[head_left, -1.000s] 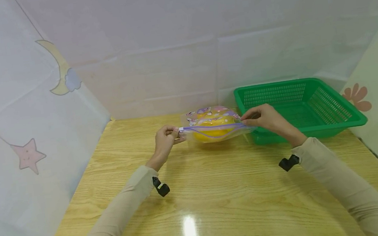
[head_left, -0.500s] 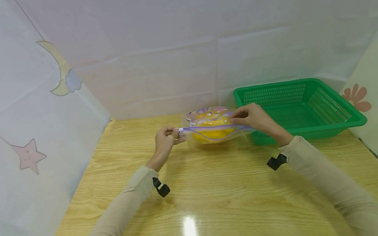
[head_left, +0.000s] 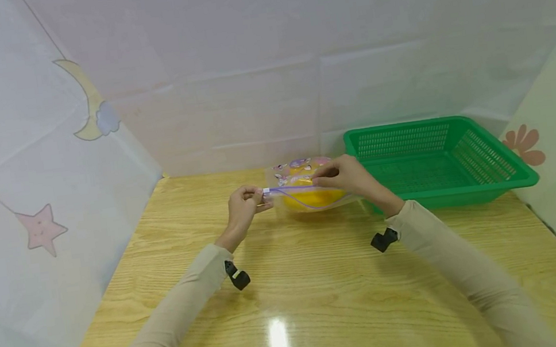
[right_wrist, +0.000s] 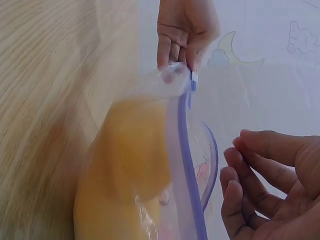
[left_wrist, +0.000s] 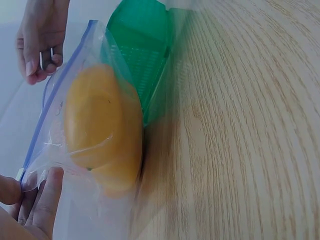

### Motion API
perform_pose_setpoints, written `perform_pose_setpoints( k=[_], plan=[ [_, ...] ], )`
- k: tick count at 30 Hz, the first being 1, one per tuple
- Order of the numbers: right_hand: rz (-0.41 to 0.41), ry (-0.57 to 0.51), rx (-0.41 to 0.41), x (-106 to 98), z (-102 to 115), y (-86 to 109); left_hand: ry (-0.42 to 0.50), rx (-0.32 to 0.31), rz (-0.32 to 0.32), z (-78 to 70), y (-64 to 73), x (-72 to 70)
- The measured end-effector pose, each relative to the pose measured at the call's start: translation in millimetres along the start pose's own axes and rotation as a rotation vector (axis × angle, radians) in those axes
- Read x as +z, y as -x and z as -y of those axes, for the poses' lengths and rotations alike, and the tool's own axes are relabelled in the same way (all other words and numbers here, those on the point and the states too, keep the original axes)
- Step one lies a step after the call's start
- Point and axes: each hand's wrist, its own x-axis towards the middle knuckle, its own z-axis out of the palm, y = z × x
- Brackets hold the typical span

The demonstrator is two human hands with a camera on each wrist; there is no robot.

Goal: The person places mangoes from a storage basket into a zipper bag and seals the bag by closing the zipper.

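Note:
A clear zip bag [head_left: 280,172] with purple closure strips and a printed pattern lies at the back of the table. Inside it, rounded yellow-orange fruits [left_wrist: 95,120] show through the plastic. My left hand [head_left: 242,210] pinches the bag's left corner by the small white slider [right_wrist: 194,79]. The two purple strips part along the middle, leaving the mouth gaping. My right hand [head_left: 349,179] hovers over the bag's mouth, thumb and fingertips bent loosely. In the right wrist view its fingertips [right_wrist: 246,135] stand beside the purple strip with nothing between them.
A green plastic basket [head_left: 467,189] with slotted walls stands at the back right, close to the bag. Behind the wooden table [head_left: 323,284] hangs a pale printed cloth [head_left: 246,85]. Each wrist carries a small black camera [head_left: 238,276].
My right hand has let go of the bag's right end and travelled left along the mouth, toward the slider. My left hand keeps its pinch on the left corner.

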Motion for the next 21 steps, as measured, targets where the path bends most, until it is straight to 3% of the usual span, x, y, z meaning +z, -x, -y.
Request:
perform_pose_setpoints(
  k=[7,16,21],
  plan=[
    [-0.015,-0.012,-0.026,14,11,-9.8,0.002,0.002,0.005,0.9,-1.0,0.3],
    [-0.039,0.083,-0.05,35,22,-23.9,0.013,-0.011,0.008,-1.0,-0.4,1.7],
    [-0.027,0.053,-0.051,46,22,-32.2,0.014,-0.01,0.015,-1.2,-0.9,3.2]
  ],
)
